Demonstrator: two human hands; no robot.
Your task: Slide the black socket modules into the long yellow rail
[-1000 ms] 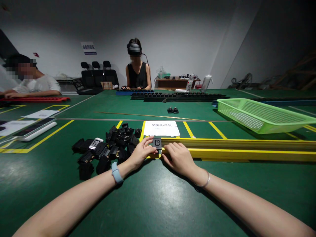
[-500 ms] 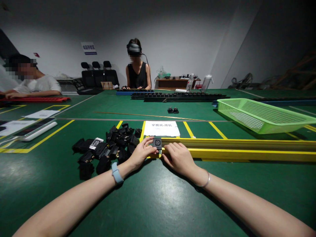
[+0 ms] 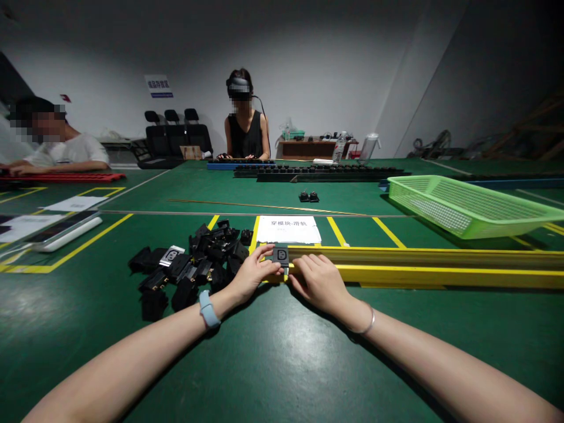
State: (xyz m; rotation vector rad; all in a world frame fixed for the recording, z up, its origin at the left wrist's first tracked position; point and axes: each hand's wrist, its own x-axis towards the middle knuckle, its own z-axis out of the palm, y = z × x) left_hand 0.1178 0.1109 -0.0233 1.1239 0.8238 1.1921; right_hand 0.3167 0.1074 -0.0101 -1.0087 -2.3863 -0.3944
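Observation:
Between the thumb and fingers of my left hand point(image 3: 253, 275) is a black socket module point(image 3: 281, 256), its outlet face turned up. The module sits at the left end of a long yellow rail point(image 3: 423, 276), touching or very near it; I cannot tell how far it is seated. My right hand point(image 3: 321, 282) is wrapped over that same end of the rail, thumb in front, fingers over the top. Left of my left hand lies a heap of black socket modules point(image 3: 180, 270), one of them with a white face point(image 3: 171, 256).
Behind the rail lie a paper label point(image 3: 288, 230) and a thin brass-coloured rod point(image 3: 259, 205). Two black modules point(image 3: 309, 197) stand farther back. A green basket point(image 3: 467, 220) is at right, a phone point(image 3: 66, 230) at left. Two co-workers point(image 3: 244, 132) sit across the table.

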